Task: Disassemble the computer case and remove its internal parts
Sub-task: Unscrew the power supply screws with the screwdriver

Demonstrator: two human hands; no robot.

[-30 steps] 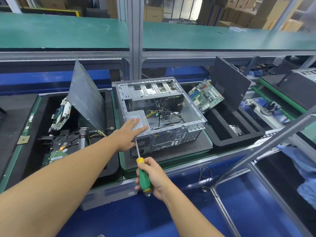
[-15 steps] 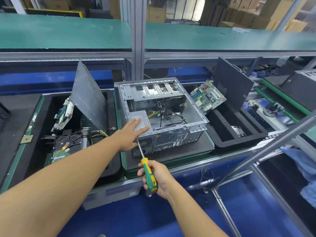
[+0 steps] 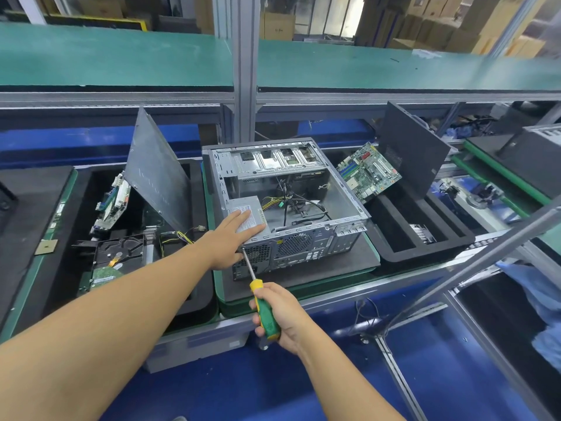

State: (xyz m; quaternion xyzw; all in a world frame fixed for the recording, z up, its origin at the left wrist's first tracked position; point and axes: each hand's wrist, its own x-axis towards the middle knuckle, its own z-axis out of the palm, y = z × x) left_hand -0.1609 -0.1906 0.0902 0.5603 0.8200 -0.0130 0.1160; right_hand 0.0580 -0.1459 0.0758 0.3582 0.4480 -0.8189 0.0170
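R hand [image 3: 283, 314] grips screwdriver [image 3: 263, 308], tip at case [image 3: 291, 208] rear.

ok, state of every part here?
computer case: on its side, open.
power supply: inside case, left hand flat on it.
screwdriver: in right hand, tip at case's rear face.
motherboard: out, leaning in right tray.
side panel: off, leaning in left tray.
hard drive: out, in left tray.
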